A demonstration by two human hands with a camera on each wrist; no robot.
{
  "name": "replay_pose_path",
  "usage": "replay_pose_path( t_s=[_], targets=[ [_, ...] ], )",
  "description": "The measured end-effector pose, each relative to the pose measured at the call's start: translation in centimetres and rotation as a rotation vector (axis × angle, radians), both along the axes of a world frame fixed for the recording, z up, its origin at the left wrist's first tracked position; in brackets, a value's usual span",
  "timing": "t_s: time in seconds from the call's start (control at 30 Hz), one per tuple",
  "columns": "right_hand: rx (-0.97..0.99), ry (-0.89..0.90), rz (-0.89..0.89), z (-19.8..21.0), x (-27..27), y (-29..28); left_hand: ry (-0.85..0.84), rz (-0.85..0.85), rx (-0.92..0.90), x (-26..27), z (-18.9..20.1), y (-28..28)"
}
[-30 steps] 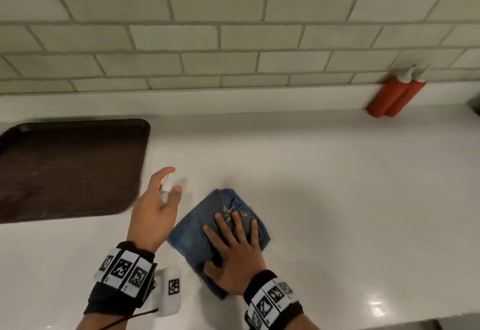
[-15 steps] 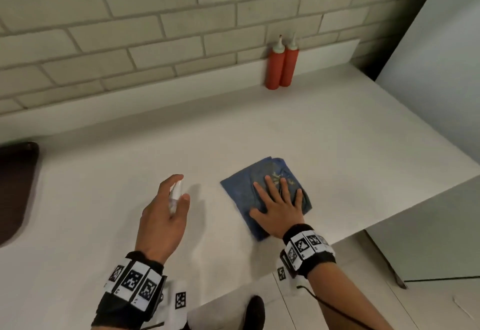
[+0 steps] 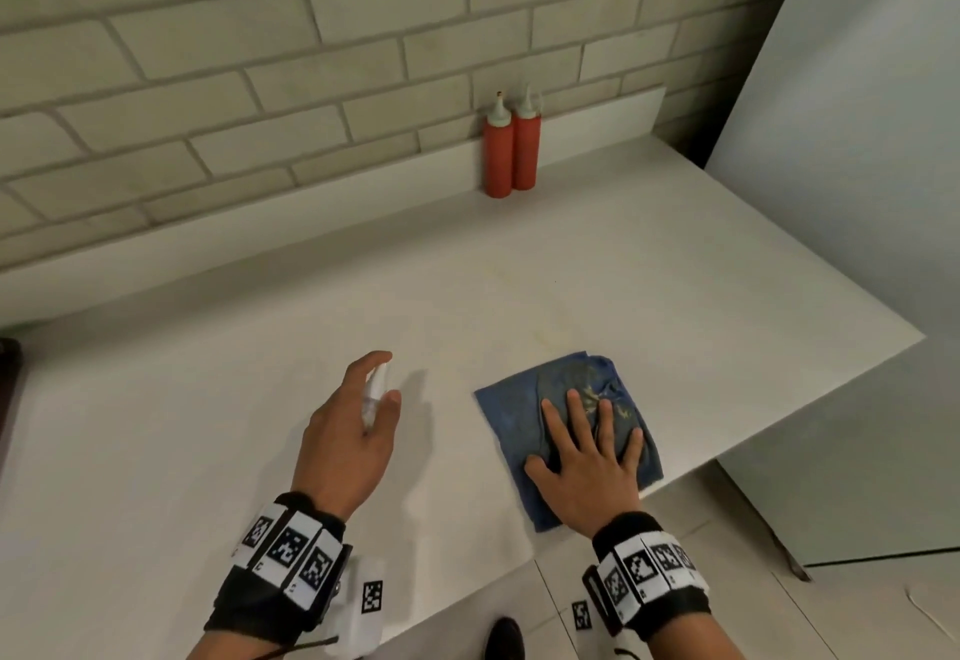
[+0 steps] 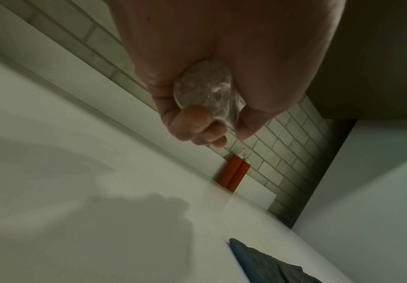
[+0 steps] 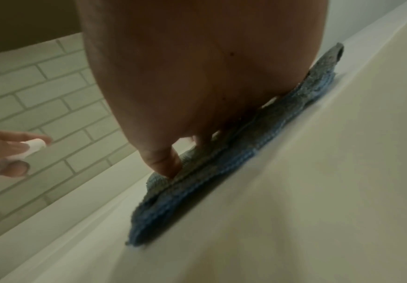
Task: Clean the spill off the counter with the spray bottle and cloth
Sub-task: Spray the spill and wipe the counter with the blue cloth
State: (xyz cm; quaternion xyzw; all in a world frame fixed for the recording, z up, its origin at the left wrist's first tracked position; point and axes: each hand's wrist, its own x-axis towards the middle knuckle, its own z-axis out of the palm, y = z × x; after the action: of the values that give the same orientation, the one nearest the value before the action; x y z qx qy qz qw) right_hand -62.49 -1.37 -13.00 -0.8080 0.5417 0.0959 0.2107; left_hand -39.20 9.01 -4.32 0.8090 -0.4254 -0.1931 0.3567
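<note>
My left hand (image 3: 358, 420) grips a small clear spray bottle (image 3: 375, 394) above the white counter (image 3: 208, 425); the left wrist view shows the bottle's round clear base (image 4: 203, 90) inside curled fingers. A folded blue cloth (image 3: 511, 420) with yellowish stains lies near the counter's front right edge. My right hand (image 3: 587, 457) presses flat on the cloth with straight, spread fingers; in the right wrist view the thumb pushes into the cloth (image 5: 197, 191). A faint yellowish smear (image 3: 545, 332) shows on the counter just beyond the cloth.
Two red squeeze bottles (image 3: 511, 150) stand against the backsplash behind the cloth. A white appliance side (image 3: 857, 192) rises at the right past the counter's end. A dark tray edge (image 3: 8, 379) shows at far left. Tiled floor (image 3: 727, 581) lies below the front edge.
The view has swung right, so the tray has slid out of frame. My right hand has pushed the cloth rightward, toward the counter's front right edge. The left hand keeps holding the bottle.
</note>
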Motion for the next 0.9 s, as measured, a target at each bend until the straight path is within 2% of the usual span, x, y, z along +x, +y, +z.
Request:
replay_pose_path(
  t_s=[0.2, 0.6, 0.77, 0.9],
  targets=[
    [0.034, 0.033, 0.015, 0.3, 2.2, -8.1, -0.046, -0.001, -0.069, 0.1, 1.4, -5.9],
    [0.066, 0.066, 0.044, 1.1, 8.8, -22.1, -0.143, -0.075, 0.032, 3.4, 1.8, -20.5],
    [0.089, 0.079, 0.023, 1.5, 10.4, -26.1, -0.190, -0.065, 0.073, 3.6, 1.6, -22.6],
    [0.064, 0.070, 0.049, 1.1, 9.8, -25.7, -0.198, -0.082, 0.102, 4.1, 1.1, -22.7]
  ],
)
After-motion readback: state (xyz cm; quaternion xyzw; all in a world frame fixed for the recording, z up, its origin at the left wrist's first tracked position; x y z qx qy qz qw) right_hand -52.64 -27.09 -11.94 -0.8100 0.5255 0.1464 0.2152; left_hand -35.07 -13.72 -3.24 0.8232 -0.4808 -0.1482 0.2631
